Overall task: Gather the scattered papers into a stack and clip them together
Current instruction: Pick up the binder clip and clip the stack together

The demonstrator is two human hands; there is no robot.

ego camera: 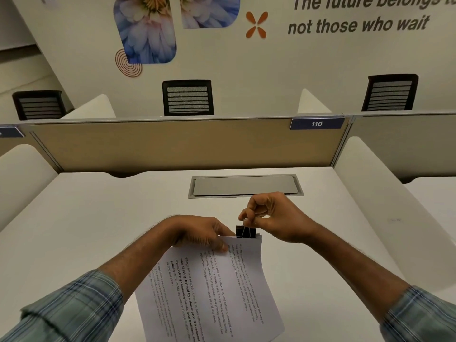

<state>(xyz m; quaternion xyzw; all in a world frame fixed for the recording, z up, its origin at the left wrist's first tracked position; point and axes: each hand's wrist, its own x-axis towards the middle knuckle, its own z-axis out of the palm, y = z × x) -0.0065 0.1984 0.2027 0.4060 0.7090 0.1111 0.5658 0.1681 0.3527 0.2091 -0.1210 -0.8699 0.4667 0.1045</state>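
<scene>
A stack of white printed papers (212, 287) is held over the white desk (98, 218), its sheets slightly fanned at the lower left. My left hand (197, 233) grips the stack's far edge, thumb on the top sheet. A black binder clip (245, 232) sits on the stack's far right corner. My right hand (271, 217) is just behind it, fingertips pinched on the clip's wire handles.
A grey cable flap (245, 185) is set into the desk behind my hands. A tan partition (172, 144) with a "110" label closes off the back. White side dividers (394, 206) flank the desk. Black chairs stand beyond the partition.
</scene>
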